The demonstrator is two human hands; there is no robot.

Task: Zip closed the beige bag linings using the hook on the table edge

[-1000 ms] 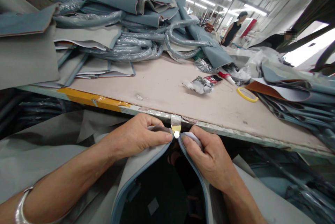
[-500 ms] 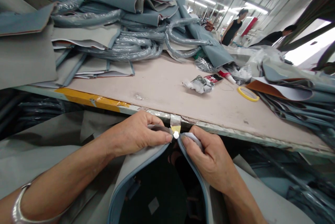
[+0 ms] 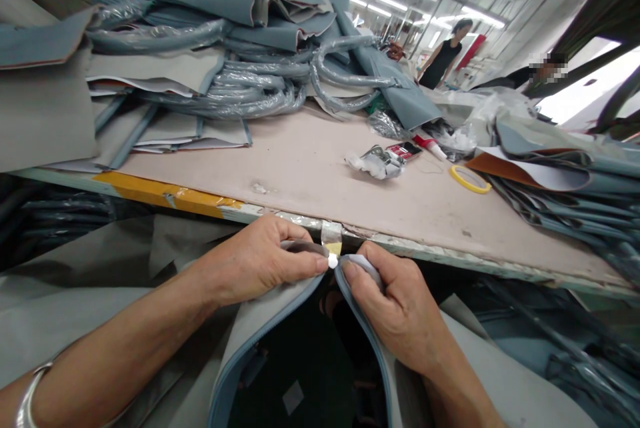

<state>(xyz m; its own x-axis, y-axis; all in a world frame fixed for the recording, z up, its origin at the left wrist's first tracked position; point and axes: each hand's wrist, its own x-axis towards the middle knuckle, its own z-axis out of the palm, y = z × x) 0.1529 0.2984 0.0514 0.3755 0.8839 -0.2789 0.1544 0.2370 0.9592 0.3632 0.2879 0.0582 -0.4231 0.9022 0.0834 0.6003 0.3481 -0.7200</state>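
My left hand [image 3: 273,258] pinches one edge of a grey fabric piece [image 3: 260,318] bordered by a blue-grey strip, apparently a zipper tape. In my right hand [image 3: 387,295] is the facing blue-grey edge [image 3: 357,311], gripped between thumb and bent fingers. The two edges come close together at the table's front edge and spread apart below my hands. Between my fingertips shows a small white piece [image 3: 333,261], just under a clear-and-yellow tab [image 3: 331,238] on the table edge. What lies inside my curled fingers is hidden.
Blue-grey panels and plastic-wrapped tubular handles [image 3: 260,88] are heaped at the table's [image 3: 300,161] back left. On the right lie a yellow tape ring [image 3: 470,179], a red-and-white tube [image 3: 430,145], crumpled plastic [image 3: 375,163] and stacked panels [image 3: 545,195]. Two people are farther back.
Both hands keep their hold on the edges at nearly the same spot. The view has shifted slightly, so the table and its items appear a little farther left.
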